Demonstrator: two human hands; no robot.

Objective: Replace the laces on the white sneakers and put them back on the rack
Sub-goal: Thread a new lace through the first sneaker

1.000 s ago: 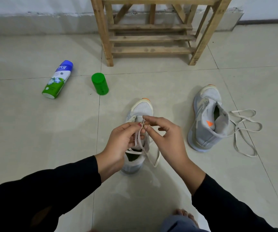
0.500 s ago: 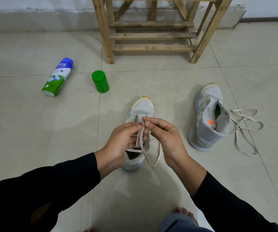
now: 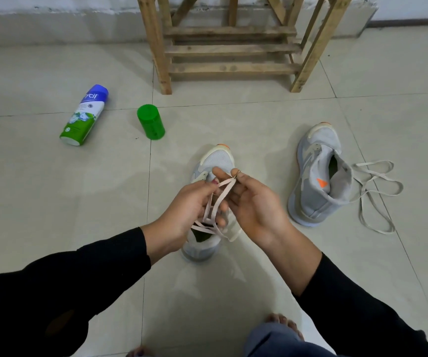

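The near sneaker (image 3: 216, 161) stands upright on the floor (image 3: 259, 119), toe pointing away, its heel end hidden beneath both hands; a pale pink lace (image 3: 223, 191) crosses its upper eyelets and rises from there into the hands. The right hand (image 3: 256, 207) lies palm up over the shoe's right side; its grip is a tight pinch of thumb and forefinger on the lace end, just above the toe box, the other fingers loosely bent. The left hand (image 3: 187, 212) sits just beside it on the shoe's left; its fingers are curled round the strands that run up from the eyelets, so the lace stretches taut between the two grips; a slack loop hangs by the shoe's right side, below the right wrist.

The second sneaker (image 3: 318, 191) lies well apart to the right, tipped on its side, with a loose lace (image 3: 363, 182) strewn on the floor just beside it; the wooden rack (image 3: 231, 48) stands beyond, against the wall; a spray can (image 3: 84, 114) lies on its side at far left, and a green cap (image 3: 151, 122) rests near it.
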